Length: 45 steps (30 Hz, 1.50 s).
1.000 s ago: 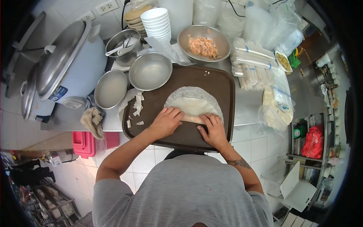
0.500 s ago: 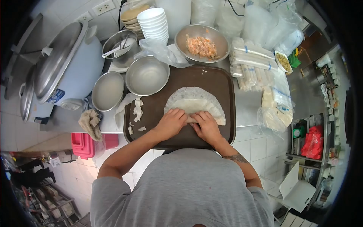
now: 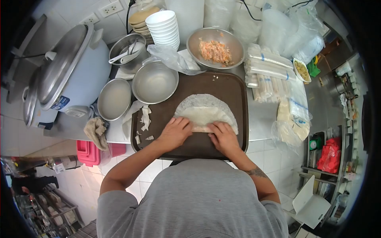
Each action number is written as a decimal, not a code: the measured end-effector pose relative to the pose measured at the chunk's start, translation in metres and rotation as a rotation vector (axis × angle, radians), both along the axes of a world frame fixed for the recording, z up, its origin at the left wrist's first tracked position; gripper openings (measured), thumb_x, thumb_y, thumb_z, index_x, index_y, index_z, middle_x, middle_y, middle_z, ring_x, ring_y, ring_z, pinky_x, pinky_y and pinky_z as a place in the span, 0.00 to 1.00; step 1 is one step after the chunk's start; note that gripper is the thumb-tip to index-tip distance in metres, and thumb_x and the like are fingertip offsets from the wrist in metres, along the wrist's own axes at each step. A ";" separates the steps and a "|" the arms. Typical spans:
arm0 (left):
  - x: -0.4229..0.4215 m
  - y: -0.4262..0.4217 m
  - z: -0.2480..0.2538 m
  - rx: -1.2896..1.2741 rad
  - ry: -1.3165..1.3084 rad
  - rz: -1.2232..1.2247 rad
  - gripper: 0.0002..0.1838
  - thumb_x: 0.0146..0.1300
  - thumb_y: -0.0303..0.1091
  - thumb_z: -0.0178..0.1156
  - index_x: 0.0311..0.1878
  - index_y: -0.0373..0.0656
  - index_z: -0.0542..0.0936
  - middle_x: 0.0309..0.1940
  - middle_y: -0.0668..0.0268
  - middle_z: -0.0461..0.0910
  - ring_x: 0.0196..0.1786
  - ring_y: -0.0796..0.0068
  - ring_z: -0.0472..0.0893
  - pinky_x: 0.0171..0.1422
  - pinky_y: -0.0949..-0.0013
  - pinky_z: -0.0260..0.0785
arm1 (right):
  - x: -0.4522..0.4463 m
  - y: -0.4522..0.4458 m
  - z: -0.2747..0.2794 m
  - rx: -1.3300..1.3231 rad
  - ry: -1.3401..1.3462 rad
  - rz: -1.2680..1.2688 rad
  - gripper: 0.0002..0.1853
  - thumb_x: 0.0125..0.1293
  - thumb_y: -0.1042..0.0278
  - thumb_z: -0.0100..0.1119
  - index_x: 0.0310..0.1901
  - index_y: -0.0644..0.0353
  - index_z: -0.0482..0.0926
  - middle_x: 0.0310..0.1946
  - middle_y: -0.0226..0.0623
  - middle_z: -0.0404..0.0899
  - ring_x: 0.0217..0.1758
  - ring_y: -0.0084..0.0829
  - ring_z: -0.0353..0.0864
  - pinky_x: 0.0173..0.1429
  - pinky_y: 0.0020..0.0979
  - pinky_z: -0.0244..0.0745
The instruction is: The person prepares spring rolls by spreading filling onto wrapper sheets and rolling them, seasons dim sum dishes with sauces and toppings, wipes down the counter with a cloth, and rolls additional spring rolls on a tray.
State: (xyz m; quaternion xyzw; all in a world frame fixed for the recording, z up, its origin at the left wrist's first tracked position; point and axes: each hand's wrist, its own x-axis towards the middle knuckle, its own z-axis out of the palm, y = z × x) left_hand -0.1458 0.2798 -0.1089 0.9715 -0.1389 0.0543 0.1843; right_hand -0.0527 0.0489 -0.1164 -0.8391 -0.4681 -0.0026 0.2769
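Note:
A translucent round rice paper wrapper (image 3: 212, 114) lies on the brown tray (image 3: 158, 133), its near side folded over into a straight edge. A pale pinkish filling shows faintly through the near fold. My left hand (image 3: 176, 132) grips the left end of that fold, fingers curled over it. At the right end, my right hand (image 3: 225, 137) holds the fold with bent fingers. My thumbs are partly hidden.
Behind the tray stands a metal bowl of orange shredded filling (image 3: 215, 51). Two shallow metal bowls, one being (image 3: 155, 82), sit at the left near a rice cooker (image 3: 75, 71). Wrapped white rolls (image 3: 268, 71) are stacked at the right. Torn wrapper scraps (image 3: 145, 118) lie on the tray.
My hands have moved apart along the near fold, from close together at its middle to its two ends. More of the folded edge shows between them. The view has shifted slightly.

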 end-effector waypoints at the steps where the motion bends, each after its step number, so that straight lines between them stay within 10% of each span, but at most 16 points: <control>1: -0.002 0.004 0.003 0.008 -0.005 0.013 0.21 0.59 0.37 0.67 0.54 0.41 0.77 0.49 0.60 0.73 0.56 0.59 0.71 0.58 0.58 0.63 | 0.004 -0.007 0.002 -0.010 -0.035 0.000 0.22 0.59 0.67 0.66 0.56 0.56 0.77 0.51 0.37 0.75 0.56 0.40 0.73 0.62 0.40 0.69; 19: 0.004 -0.011 0.007 -0.069 0.022 0.037 0.20 0.57 0.34 0.66 0.52 0.40 0.77 0.50 0.57 0.73 0.55 0.57 0.72 0.57 0.56 0.63 | 0.000 0.027 0.005 -0.058 0.103 0.125 0.25 0.60 0.65 0.64 0.59 0.58 0.76 0.50 0.38 0.75 0.57 0.41 0.72 0.63 0.39 0.69; 25: 0.036 0.043 0.063 -0.112 -0.339 0.354 0.15 0.57 0.17 0.54 0.48 0.35 0.76 0.40 0.51 0.76 0.45 0.45 0.77 0.50 0.50 0.68 | 0.001 0.024 0.020 -0.037 0.150 0.127 0.25 0.62 0.63 0.64 0.61 0.56 0.75 0.55 0.38 0.74 0.58 0.41 0.71 0.64 0.39 0.68; 29: 0.066 0.104 0.029 -0.055 0.069 0.537 0.11 0.59 0.20 0.58 0.46 0.38 0.78 0.42 0.53 0.76 0.44 0.48 0.79 0.52 0.52 0.71 | -0.004 0.032 0.013 -0.104 0.053 0.196 0.27 0.63 0.57 0.63 0.63 0.54 0.75 0.56 0.37 0.73 0.60 0.41 0.70 0.66 0.42 0.66; 32: 0.070 0.109 0.027 -0.041 -0.155 0.521 0.09 0.59 0.21 0.60 0.43 0.38 0.79 0.42 0.54 0.76 0.43 0.51 0.80 0.50 0.55 0.72 | 0.004 0.026 0.018 -0.105 0.074 0.149 0.27 0.63 0.54 0.63 0.63 0.53 0.75 0.57 0.37 0.72 0.61 0.41 0.69 0.67 0.43 0.65; 38: 0.054 0.073 0.056 -0.563 -0.150 0.643 0.06 0.58 0.18 0.58 0.38 0.38 0.78 0.39 0.54 0.79 0.43 0.48 0.80 0.50 0.56 0.73 | 0.010 -0.022 0.006 -0.039 0.077 0.001 0.28 0.61 0.59 0.66 0.63 0.53 0.74 0.58 0.38 0.72 0.62 0.43 0.69 0.67 0.42 0.66; 42: 0.057 0.000 0.004 -0.443 0.096 0.212 0.07 0.58 0.22 0.61 0.40 0.38 0.79 0.41 0.54 0.80 0.47 0.53 0.81 0.52 0.55 0.74 | 0.005 -0.024 0.007 -0.013 0.054 0.023 0.28 0.60 0.60 0.67 0.62 0.54 0.74 0.57 0.38 0.72 0.61 0.43 0.70 0.67 0.42 0.67; 45: 0.069 -0.003 -0.013 -0.010 0.005 0.484 0.10 0.55 0.22 0.62 0.42 0.37 0.79 0.46 0.51 0.78 0.52 0.49 0.78 0.55 0.53 0.73 | 0.008 -0.024 0.008 -0.023 0.034 0.030 0.28 0.60 0.61 0.66 0.62 0.55 0.74 0.57 0.38 0.72 0.61 0.43 0.70 0.66 0.42 0.67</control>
